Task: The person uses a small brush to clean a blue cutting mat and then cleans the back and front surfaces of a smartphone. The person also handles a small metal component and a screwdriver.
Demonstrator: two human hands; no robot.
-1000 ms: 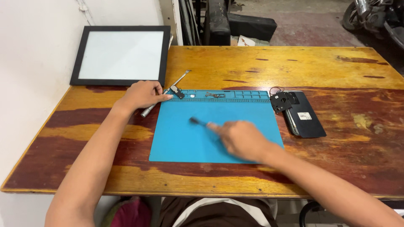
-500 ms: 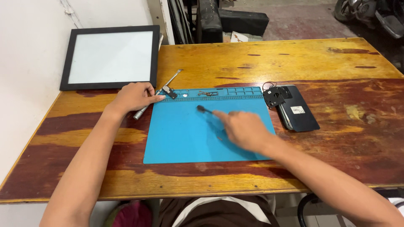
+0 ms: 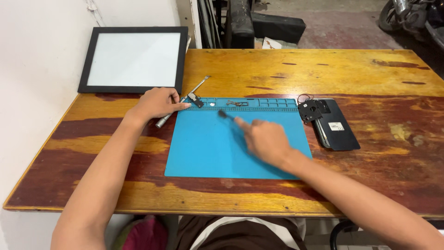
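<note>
A blue work mat (image 3: 208,153) lies on the wooden table (image 3: 259,69). My right hand (image 3: 266,139) rests over the mat and grips a small dark-tipped tool (image 3: 225,115) that points toward the mat's far tray row. My left hand (image 3: 159,103) lies at the mat's far left corner, fingers curled on a silver metal tool (image 3: 182,101) that runs diagonally there. A small black part (image 3: 194,99) sits next to its fingertips. Tiny parts (image 3: 238,103) lie in the tray row.
A dark phone (image 3: 335,132) with a black component (image 3: 309,110) and a thin wire lies right of the mat. A black-framed white panel (image 3: 134,59) sits at the far left. Dark objects stand on the floor beyond the table.
My right hand has slid with the tool toward the mat's far edge. My left hand stays on the silver tool at the corner.
</note>
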